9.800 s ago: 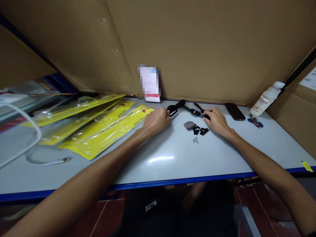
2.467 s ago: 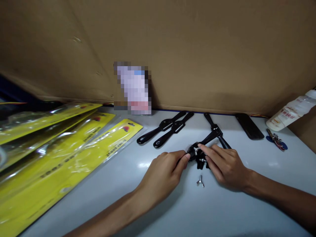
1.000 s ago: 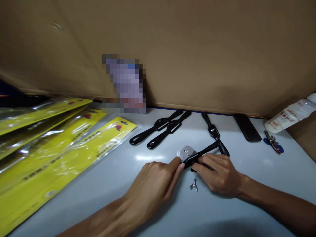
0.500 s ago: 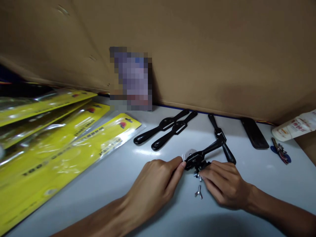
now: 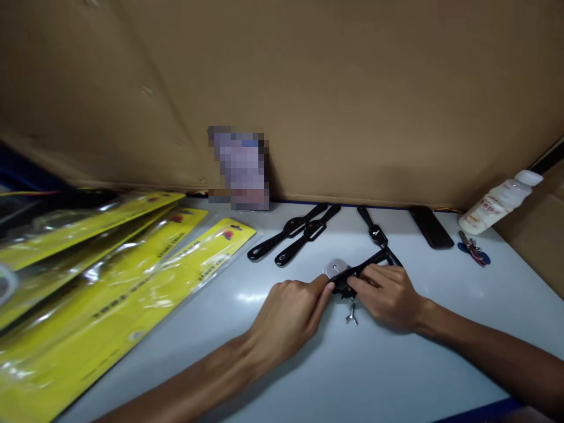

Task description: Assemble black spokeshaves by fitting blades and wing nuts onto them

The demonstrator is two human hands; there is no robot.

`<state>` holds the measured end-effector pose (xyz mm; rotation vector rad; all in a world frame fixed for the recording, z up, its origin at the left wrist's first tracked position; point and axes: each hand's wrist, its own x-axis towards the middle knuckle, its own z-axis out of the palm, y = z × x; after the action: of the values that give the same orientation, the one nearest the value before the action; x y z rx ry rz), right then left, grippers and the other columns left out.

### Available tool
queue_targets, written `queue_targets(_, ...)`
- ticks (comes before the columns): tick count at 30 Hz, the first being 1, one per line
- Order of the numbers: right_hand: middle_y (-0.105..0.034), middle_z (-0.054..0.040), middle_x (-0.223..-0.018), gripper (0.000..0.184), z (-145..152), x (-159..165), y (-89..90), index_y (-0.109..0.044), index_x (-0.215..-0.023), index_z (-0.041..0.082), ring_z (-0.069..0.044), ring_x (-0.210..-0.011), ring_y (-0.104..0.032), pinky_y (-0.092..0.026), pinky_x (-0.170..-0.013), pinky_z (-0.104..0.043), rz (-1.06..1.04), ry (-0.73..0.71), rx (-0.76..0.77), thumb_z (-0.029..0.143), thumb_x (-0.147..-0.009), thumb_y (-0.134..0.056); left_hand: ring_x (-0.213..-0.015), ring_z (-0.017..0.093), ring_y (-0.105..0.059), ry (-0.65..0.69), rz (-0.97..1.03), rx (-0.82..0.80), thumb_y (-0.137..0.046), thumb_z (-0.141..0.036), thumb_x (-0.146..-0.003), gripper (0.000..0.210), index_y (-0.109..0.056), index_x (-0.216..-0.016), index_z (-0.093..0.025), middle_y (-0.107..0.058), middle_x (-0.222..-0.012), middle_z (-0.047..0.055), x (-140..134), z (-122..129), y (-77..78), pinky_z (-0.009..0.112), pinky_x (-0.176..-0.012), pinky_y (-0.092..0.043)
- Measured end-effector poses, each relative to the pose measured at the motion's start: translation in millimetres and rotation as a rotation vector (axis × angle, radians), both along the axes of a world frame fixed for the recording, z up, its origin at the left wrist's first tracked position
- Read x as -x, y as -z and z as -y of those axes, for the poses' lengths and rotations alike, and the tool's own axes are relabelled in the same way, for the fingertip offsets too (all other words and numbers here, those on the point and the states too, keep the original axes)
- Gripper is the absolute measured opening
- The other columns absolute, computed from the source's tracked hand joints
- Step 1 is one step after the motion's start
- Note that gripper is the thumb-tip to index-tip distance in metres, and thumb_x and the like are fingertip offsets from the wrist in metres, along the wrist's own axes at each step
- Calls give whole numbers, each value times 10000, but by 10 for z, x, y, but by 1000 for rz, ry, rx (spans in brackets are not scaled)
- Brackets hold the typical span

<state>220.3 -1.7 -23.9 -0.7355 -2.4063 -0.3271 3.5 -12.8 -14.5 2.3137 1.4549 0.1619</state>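
A black spokeshave point(image 5: 370, 258) is held low over the grey table, its far handle crossing another black spokeshave point(image 5: 374, 233). My left hand point(image 5: 291, 311) pinches its near end between thumb and fingers. My right hand point(image 5: 388, 296) is closed at its middle, the fingertips pressed to the body; any small part under them is hidden. A silver slotted blade point(image 5: 336, 268) lies just beyond my left fingertips. Below the tool is a silver wing screw point(image 5: 352, 316). Two more black spokeshave bodies point(image 5: 304, 232) lie side by side farther back.
Yellow blister packs point(image 5: 176, 276) are piled on the left. A blurred-out upright item point(image 5: 242, 167) leans against the cardboard wall point(image 5: 335, 100). At the back right are a black phone point(image 5: 430, 227), a bunch of keys point(image 5: 474, 249) and a tilted white bottle point(image 5: 497, 202).
My right hand has moved up from beside the wing screws onto the spokeshave's body. Only one wing screw shows now. The blade is seen more plainly, and the camera view has shifted.
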Motion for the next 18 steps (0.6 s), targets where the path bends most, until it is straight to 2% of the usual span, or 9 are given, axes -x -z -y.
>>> queue_targets(4, -632, 1, -659, 231, -26, 3, 1, -706, -952, 150, -103, -537, -550, -385, -508, -250, -28, 9, -88, 67, -946, -491, -570, 201, -579, -4, 60, -78, -225, -343, -1023, 411, -562, -835, -202, -629, -636, 39, -12, -25, 35, 312, -580, -277)
queue_targets(8, -690, -20, -749, 215, -81, -16, 39, -712, -1022, 160, -105, -575, -589, -416, -539, -239, -110, 74, 31, 166, -997, -499, -641, 205, -630, -67, 147, -135, -237, -337, -1036, 422, -566, -806, -204, -667, -682, 47, -1, -109, 41, 307, -612, -327)
queue_targets(10, -696, -29, -782, 213, -116, -38, 49, -713, -1026, 160, -113, -621, -606, -438, -585, -239, -200, 124, 135, 204, -1003, -506, -687, 216, -661, -99, 133, -159, -253, -325, -1037, 418, -581, -807, -204, -690, -706, 55, 19, -162, 18, 305, -620, -335)
queue_targets(13, -692, -24, -775, 190, -172, -69, 34, -711, -920, 170, -130, -659, -599, -440, -643, -259, -327, 239, 336, 228, -978, -539, -762, 247, -698, -166, 34, -210, -279, -319, -1032, 410, -618, -834, -201, -731, -784, 82, 66, -246, -38, 307, -612, -336)
queue_targets(16, -649, -1, -664, 183, -223, -111, -9, -692, -804, 167, -132, -595, -549, -402, -598, -264, -351, 338, 658, 246, -923, -578, -853, 282, -709, -206, -72, -269, -292, -304, -1023, 413, -650, -860, -179, -748, -909, 126, 120, -327, -72, 320, -633, -373)
queue_targets(18, -631, 7, -610, 164, -248, -163, -53, -706, -851, 153, -129, -546, -526, -389, -568, -259, -355, 339, 866, 247, -895, -579, -880, 299, -708, -210, -134, -292, -294, -296, -1020, 419, -664, -880, -160, -744, -944, 152, 151, -377, -64, 337, -664, -406)
